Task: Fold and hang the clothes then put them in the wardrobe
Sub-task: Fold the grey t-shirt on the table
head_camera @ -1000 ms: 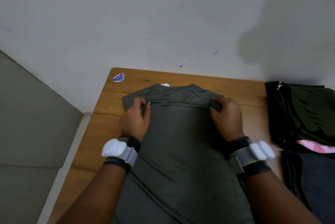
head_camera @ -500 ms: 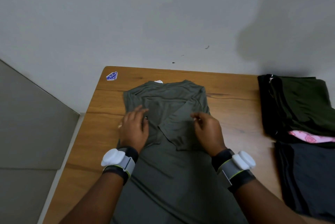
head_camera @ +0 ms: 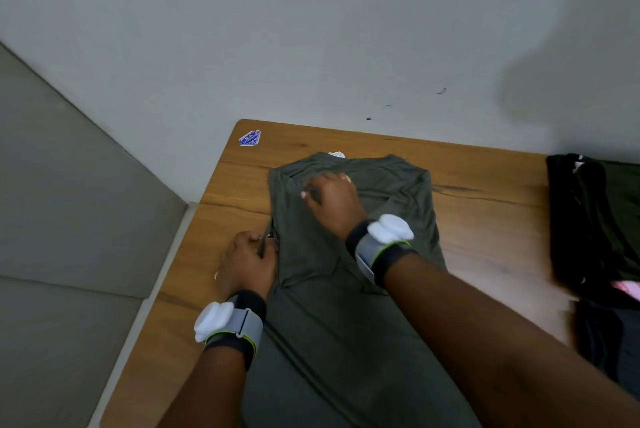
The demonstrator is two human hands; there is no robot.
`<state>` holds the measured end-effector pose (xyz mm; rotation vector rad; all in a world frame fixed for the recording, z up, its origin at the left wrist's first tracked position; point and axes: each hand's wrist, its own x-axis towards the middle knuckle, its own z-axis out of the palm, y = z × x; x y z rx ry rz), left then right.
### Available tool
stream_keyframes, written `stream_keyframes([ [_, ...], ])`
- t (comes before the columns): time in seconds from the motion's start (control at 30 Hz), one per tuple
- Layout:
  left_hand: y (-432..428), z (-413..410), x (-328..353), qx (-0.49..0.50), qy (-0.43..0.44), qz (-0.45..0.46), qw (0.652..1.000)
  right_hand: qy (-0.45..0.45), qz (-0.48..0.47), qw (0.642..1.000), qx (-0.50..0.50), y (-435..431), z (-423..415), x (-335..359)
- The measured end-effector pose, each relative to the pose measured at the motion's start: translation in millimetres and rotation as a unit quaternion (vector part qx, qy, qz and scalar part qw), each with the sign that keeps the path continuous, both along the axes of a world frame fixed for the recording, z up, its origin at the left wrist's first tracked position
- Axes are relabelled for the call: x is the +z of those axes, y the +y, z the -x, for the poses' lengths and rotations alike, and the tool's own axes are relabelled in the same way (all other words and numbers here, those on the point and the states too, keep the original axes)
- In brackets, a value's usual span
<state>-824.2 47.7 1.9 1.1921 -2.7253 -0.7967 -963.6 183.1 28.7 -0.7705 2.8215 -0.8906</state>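
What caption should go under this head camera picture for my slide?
Left hand and right hand folding a grey-green T-shirt on a wooden table, dark clothes piled alongside.
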Motion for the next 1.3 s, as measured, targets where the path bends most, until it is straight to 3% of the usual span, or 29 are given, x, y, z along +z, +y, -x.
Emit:
stream_keyframes([
  [0.37, -15.3, -32.5, 8.6, -0.018, -0.068, -0.045, 0.996, -0.061, -0.188, 0.98, -0.026, -94.0, 60.8, -17.9],
  [0.63, -16.0, -33.1, 20.9, -0.006, -0.064, -0.033, 0.997, -0.016, -0.051, 0.997, -0.059, -88.9, 51.3, -30.4],
  [0.7, -13.0, -37.5, 15.5, -0.009, -0.02, 0.04, 0.999, 0.002, -0.011, 0.998, -0.066, -82.2, 32.7, -27.9],
  [0.8, 12.0, -31.1, 9.1, -0.095, 0.049, 0.143, 0.984, 0.038, 0.052, 0.994, -0.086, -52.5, 7.0, -26.0],
  [1.0, 94.2, 0.4, 9.8, -0.283, 0.081, 0.137, 0.946, 0.097, 0.05, 0.956, -0.272, 64.7, 29.3, -19.1],
  [1.1, 117.3, 30.3, 7.2, -0.275, 0.035, 0.131, 0.952, 0.007, -0.014, 0.935, -0.355, 121.1, 67.6, -12.0],
  [1.2, 119.3, 55.1, 5.7, -0.266, -0.006, 0.118, 0.957, -0.154, -0.046, 0.945, -0.286, 152.8, 97.5, -8.1],
  [1.3, 114.4, 74.9, 11.5, -0.292, -0.051, 0.071, 0.952, -0.196, -0.025, 0.953, -0.23, 165.1, 113.9, -5.1],
])
